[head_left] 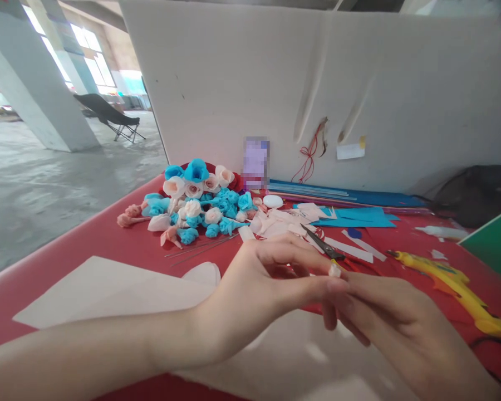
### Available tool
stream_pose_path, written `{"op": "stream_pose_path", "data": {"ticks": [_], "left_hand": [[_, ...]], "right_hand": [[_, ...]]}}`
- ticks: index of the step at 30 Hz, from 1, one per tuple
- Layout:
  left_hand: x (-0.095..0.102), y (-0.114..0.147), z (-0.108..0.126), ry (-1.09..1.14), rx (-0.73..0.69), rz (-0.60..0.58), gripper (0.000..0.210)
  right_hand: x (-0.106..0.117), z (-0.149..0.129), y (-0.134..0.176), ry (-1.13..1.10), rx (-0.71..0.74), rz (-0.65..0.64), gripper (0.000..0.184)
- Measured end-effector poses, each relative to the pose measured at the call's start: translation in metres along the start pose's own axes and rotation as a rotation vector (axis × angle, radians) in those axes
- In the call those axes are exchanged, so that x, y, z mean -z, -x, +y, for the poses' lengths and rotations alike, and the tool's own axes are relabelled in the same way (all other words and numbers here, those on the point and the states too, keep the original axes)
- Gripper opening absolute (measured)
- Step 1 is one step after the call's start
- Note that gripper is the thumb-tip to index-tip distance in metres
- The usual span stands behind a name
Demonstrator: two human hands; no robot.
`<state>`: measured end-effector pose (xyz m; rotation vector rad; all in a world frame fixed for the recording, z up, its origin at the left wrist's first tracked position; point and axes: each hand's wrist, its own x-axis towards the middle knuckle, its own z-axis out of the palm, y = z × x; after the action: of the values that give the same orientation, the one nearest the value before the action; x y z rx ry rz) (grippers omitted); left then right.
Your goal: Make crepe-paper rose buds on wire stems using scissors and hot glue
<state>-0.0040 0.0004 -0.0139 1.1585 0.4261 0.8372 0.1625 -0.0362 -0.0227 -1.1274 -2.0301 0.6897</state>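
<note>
My left hand (263,278) reaches in from the left, thumb and fingers closed on a small cream-white bud (334,270), perhaps rolled crepe paper. From the right, my right hand (394,306) meets it, its fingertips pressed together against my left fingertips just below the bud. Most of what lies between the fingers is hidden. Beyond the hands are scissors (323,243) with dark blades, pale paper scraps (281,221) and cut paper strips (350,249). Under the hands lies a pale sheet (300,356) on the red table (125,236).
Blue, white and pink paper flowers (196,209) are heaped at back left. A yellow glue gun (455,284) lies at right. Blue paper (359,216) sits behind the scraps, and a white panel (234,83) rises at the back. Another pale sheet (100,289) lies left.
</note>
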Motion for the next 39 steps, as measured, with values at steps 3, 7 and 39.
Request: {"op": "stream_pose_path", "data": {"ticks": [3,7,39], "left_hand": [[0.001,0.001,0.0,0.015,-0.01,0.01,0.006],[0.004,0.0,0.0,-0.056,-0.059,0.079,0.012],[0.008,-0.005,-0.004,-0.251,-0.002,0.038,0.017]], "right_hand": [[0.0,0.0,0.0,0.002,0.0,0.027,0.026],[0.0,0.0,-0.002,-0.023,-0.037,-0.049,0.031],[0.003,0.002,-0.001,-0.189,-0.313,-0.009,0.032]]}}
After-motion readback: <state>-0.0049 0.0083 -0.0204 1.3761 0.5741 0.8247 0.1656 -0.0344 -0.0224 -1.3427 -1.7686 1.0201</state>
